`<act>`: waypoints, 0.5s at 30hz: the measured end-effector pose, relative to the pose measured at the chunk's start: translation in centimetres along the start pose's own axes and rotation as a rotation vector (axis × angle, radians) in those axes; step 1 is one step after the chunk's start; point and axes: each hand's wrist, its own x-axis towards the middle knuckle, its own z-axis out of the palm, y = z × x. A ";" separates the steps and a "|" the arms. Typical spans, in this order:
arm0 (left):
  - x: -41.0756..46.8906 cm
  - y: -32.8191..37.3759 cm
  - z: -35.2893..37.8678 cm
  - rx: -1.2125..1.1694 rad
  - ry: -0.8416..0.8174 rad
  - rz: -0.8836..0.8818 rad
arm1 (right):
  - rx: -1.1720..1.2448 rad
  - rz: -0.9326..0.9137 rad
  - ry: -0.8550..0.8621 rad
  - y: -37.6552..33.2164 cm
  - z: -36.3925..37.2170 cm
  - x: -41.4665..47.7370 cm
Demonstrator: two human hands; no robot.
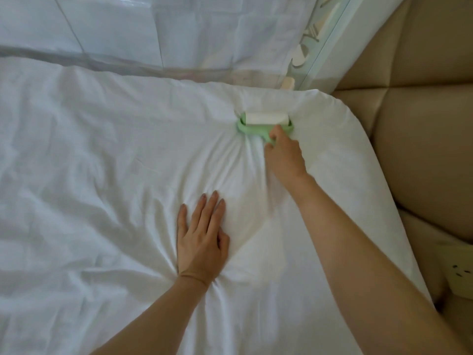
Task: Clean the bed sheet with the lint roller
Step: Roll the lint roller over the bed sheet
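Observation:
A wrinkled white bed sheet [102, 162] covers the mattress and fills most of the view. A lint roller [265, 121] with a white sticky drum in a light green frame lies pressed on the sheet near the far right corner of the bed. My right hand [282, 153] is closed around its green handle, arm stretched forward. My left hand [201, 242] lies flat on the sheet nearer to me, fingers spread, palm down, with creases radiating from under it.
A tan padded headboard [414, 124] runs along the right side of the bed. Beyond the far edge are pale floor tiles [115, 26] and a white cabinet edge [330, 47]. A white socket plate [460, 272] sits low at the right.

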 end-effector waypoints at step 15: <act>0.1 0.0 0.2 -0.007 -0.002 0.002 | -0.003 0.014 0.038 3.2 0.9 -4.6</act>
